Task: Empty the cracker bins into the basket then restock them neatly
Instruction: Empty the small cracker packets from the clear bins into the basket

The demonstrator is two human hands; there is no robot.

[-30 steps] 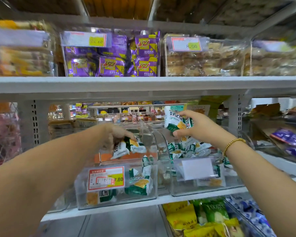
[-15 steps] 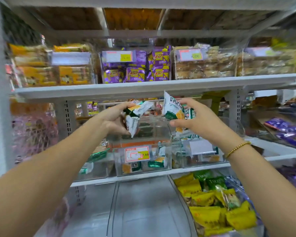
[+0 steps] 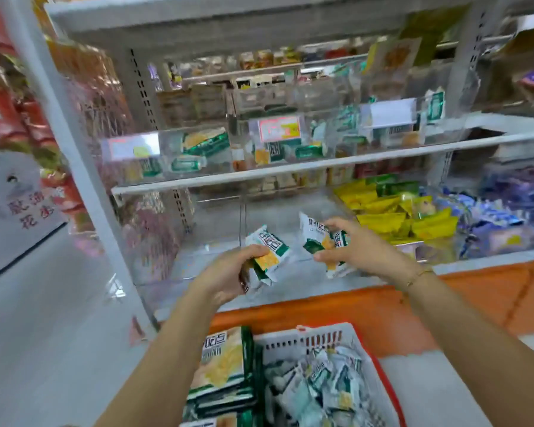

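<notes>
leaving bins (image 3: 327, 134), left hand (image 3: 225, 272), right hand (image 3: 361, 251) lowered (packets (image 3: 272, 246) held) toward basket (image 3: 302, 337)

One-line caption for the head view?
Left hand and right hand each grip cracker packets above the white basket, clear bins behind.

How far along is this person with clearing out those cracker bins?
Partly done: the basket holds a heap of packets. The left hand and right hand each grip more packets. The clear bins still show packets, so emptying isn't finished and restocking hasn't begun.
</notes>
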